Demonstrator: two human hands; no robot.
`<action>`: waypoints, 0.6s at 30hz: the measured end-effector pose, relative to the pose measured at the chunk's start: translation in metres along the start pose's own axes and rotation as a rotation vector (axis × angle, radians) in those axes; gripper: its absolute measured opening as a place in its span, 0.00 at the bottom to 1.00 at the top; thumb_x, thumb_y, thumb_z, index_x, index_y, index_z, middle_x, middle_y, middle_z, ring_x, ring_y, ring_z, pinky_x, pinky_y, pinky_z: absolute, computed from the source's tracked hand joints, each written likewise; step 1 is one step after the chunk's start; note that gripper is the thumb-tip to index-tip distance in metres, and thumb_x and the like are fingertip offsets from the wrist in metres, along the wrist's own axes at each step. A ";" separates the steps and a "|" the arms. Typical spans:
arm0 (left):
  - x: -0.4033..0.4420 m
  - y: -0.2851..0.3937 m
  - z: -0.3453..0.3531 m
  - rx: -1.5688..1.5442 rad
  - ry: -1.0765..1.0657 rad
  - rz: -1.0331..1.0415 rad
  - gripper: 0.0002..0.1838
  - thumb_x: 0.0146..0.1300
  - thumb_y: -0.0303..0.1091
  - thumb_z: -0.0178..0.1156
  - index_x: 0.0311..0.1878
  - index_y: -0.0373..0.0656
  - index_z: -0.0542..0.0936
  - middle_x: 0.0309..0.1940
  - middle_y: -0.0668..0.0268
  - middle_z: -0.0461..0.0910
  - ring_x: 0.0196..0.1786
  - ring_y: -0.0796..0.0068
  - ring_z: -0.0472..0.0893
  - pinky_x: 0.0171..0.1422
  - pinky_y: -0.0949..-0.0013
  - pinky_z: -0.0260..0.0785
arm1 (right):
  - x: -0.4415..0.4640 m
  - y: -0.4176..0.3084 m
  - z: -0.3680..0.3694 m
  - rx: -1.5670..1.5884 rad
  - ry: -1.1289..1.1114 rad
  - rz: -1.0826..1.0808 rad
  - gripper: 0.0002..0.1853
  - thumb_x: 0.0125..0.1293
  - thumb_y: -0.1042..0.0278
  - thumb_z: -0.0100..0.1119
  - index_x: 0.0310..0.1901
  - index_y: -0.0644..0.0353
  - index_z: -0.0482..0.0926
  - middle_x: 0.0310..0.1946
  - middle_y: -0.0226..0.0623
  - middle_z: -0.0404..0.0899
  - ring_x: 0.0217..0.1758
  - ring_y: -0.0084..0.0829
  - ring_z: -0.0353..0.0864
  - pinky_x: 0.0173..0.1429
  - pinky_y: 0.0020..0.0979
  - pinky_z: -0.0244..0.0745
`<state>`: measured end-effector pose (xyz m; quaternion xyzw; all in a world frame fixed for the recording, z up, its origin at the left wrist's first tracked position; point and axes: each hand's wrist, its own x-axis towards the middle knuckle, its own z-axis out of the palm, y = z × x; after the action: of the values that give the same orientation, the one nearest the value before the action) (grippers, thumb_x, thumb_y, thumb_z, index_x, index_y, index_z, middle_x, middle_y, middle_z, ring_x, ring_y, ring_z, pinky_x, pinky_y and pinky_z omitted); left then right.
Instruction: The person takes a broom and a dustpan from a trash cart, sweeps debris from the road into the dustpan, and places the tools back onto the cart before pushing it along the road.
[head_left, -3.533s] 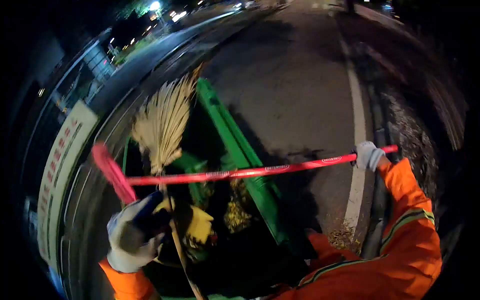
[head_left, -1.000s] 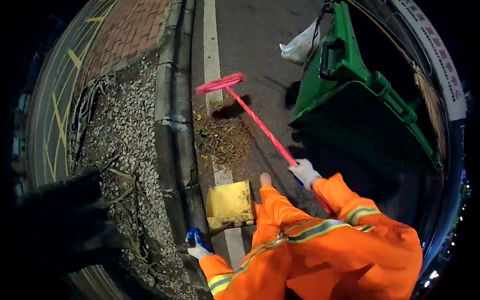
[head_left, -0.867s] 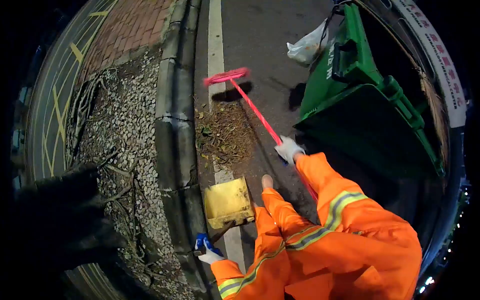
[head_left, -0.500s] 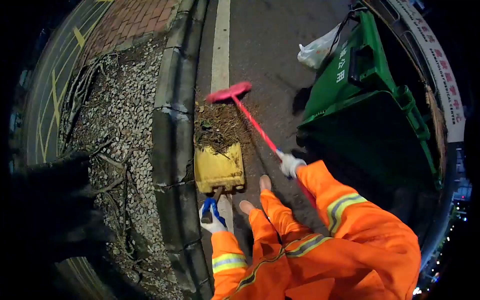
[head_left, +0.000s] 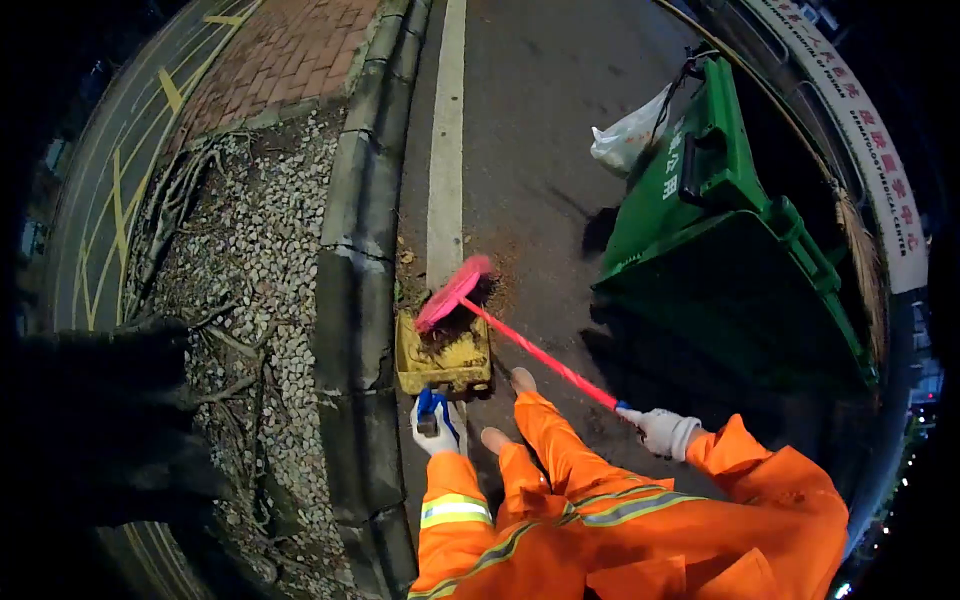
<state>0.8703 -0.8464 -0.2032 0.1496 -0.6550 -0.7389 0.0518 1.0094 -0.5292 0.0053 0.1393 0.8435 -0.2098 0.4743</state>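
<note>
Fingers of the left hand point(head_left: 447, 442), low and just left of centre, are curled round the dark handle end of the yellow dustpan point(head_left: 462, 378); how tightly they press cannot be told. The dustpan lies just above that hand, beside the kerb point(head_left: 349, 215), its open side towards the top of the frame; gripping it from the rear probably steadies it and leaves its mouth unobstructed. Dark debris point(head_left: 437, 341) sits inside, partly under the pink broom head point(head_left: 458, 290), whose slant seems to suit the dustpan's narrow opening. From there the red handle point(head_left: 545, 358) slopes down rightward to the right hand point(head_left: 665, 433), its gloved fingers closed round it, though each finger is hard to make out. Holding it out to the side likely gives the long handle room past the shoes point(head_left: 522, 380). At upper right stands a green bin point(head_left: 655, 205), a white bag point(head_left: 625, 140) at its left side.
</note>
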 end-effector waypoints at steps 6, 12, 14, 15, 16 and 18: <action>-0.015 0.000 -0.019 0.060 0.239 -0.127 0.15 0.57 0.15 0.56 0.49 0.31 0.77 0.45 0.58 0.79 0.45 0.68 0.79 0.53 0.67 0.72 | 0.178 -0.029 -0.080 0.108 0.346 0.041 0.35 0.60 0.68 0.47 0.70 0.48 0.52 0.46 0.58 0.77 0.49 0.54 0.77 0.54 0.47 0.70; -0.008 0.033 -0.012 0.441 0.398 -0.152 0.11 0.58 0.20 0.60 0.45 0.30 0.78 0.41 0.59 0.79 0.44 0.68 0.78 0.54 0.67 0.71 | 0.317 -0.096 -0.157 0.278 0.348 -0.046 0.26 0.60 0.68 0.45 0.63 0.56 0.65 0.43 0.52 0.80 0.47 0.49 0.79 0.47 0.46 0.74; -0.006 0.029 -0.004 0.325 0.439 -0.130 0.11 0.58 0.20 0.60 0.45 0.30 0.78 0.41 0.59 0.79 0.44 0.69 0.78 0.53 0.67 0.72 | 0.293 -0.090 -0.135 0.158 0.274 -0.028 0.24 0.62 0.67 0.44 0.61 0.57 0.66 0.40 0.50 0.81 0.46 0.48 0.80 0.46 0.46 0.75; -0.004 0.003 -0.016 0.234 0.398 -0.088 0.12 0.57 0.19 0.60 0.46 0.31 0.77 0.42 0.60 0.79 0.46 0.70 0.77 0.53 0.67 0.71 | 0.254 -0.092 -0.131 -0.007 0.185 0.010 0.26 0.63 0.68 0.44 0.64 0.56 0.62 0.40 0.50 0.81 0.45 0.47 0.81 0.45 0.46 0.76; 0.002 -0.003 -0.019 0.151 0.329 -0.143 0.14 0.56 0.17 0.59 0.48 0.32 0.77 0.44 0.61 0.78 0.46 0.70 0.77 0.55 0.67 0.70 | 0.255 -0.064 -0.100 -0.011 0.078 -0.020 0.30 0.62 0.70 0.44 0.68 0.55 0.55 0.42 0.52 0.80 0.46 0.48 0.80 0.47 0.47 0.74; 0.013 0.010 -0.007 0.227 0.276 -0.053 0.14 0.55 0.18 0.60 0.47 0.33 0.78 0.43 0.61 0.79 0.43 0.68 0.78 0.52 0.67 0.70 | 0.210 -0.028 -0.061 -0.133 0.009 -0.069 0.36 0.60 0.72 0.45 0.71 0.53 0.48 0.46 0.55 0.78 0.49 0.50 0.78 0.51 0.46 0.72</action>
<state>0.8586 -0.8583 -0.1960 0.2718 -0.7167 -0.6336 0.1047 0.8446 -0.5163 -0.1410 0.0792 0.8622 -0.1690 0.4710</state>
